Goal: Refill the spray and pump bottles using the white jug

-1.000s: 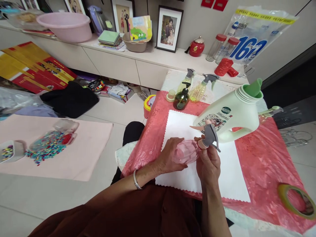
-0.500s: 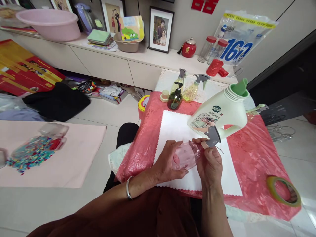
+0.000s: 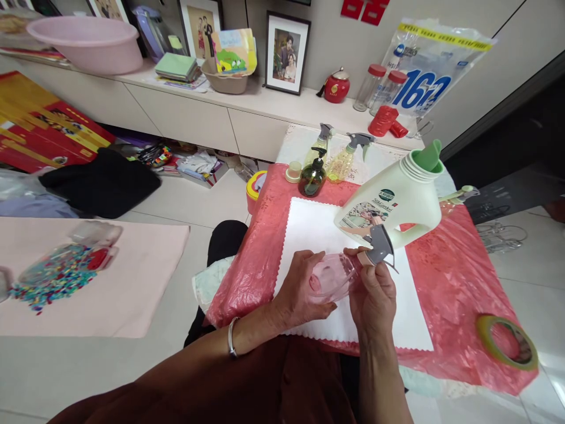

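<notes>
A clear pink spray bottle [image 3: 332, 275] lies tilted between my hands, its grey trigger head [image 3: 380, 246] pointing right. My left hand [image 3: 296, 288] wraps round the bottle's body near its base. At the neck, my right hand [image 3: 375, 294] grips just below the trigger head's collar. Beneath them is a white scalloped-edge mat [image 3: 304, 235]. Right behind the bottle stands a large pale green detergent jug [image 3: 392, 194], with a green cap or spout piece [image 3: 429, 156] in its mouth. My fingers partly hide the bottle's neck and base.
The table wears a red plastic cover [image 3: 247, 282]. At its back are a dark green pump bottle [image 3: 312, 176], a yellowish spray bottle [image 3: 344, 162] and a small pale cap [image 3: 293, 172]. A tape roll [image 3: 507, 343] lies front right. Coloured pieces [image 3: 57, 277] lie on a pink sheet [image 3: 150, 265] at left.
The pink spray bottle has turned slightly in my hands, and my right fingers have shifted a little at its neck. Everything else stays in place.
</notes>
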A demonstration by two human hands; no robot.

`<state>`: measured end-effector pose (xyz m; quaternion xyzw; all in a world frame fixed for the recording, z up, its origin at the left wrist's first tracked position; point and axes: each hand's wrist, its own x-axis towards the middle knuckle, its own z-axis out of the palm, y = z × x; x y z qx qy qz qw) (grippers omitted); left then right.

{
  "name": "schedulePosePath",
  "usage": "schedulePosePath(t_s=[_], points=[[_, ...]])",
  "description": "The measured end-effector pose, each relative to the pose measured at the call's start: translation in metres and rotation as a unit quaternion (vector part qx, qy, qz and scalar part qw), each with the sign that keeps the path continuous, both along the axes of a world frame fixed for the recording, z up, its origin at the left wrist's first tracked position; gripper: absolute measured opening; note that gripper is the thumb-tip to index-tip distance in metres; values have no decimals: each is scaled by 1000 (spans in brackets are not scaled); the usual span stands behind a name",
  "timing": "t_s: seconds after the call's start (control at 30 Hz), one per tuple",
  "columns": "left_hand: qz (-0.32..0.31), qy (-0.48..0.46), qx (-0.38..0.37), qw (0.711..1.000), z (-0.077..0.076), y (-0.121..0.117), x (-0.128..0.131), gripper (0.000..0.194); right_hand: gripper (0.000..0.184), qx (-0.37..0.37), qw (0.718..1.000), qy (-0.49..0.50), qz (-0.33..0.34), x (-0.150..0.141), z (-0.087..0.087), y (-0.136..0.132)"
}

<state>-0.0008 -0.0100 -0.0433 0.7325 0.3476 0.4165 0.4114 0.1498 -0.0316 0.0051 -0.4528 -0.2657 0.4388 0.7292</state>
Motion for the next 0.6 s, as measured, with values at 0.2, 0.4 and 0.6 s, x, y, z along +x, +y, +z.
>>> schedulePosePath(t_s=[0.2,0.4,0.6], points=[[-48,-75,-72,993,-6,0,1,106,40,1,999,4,44,15,1,4],[-54,-89,-92,990,-9,-1,1,102,35,1,999,0,38,19,-7,8],[-15,-51,-40,998,-11,-3,3,106,32,9,1000,-12,27,14,-6,8]])
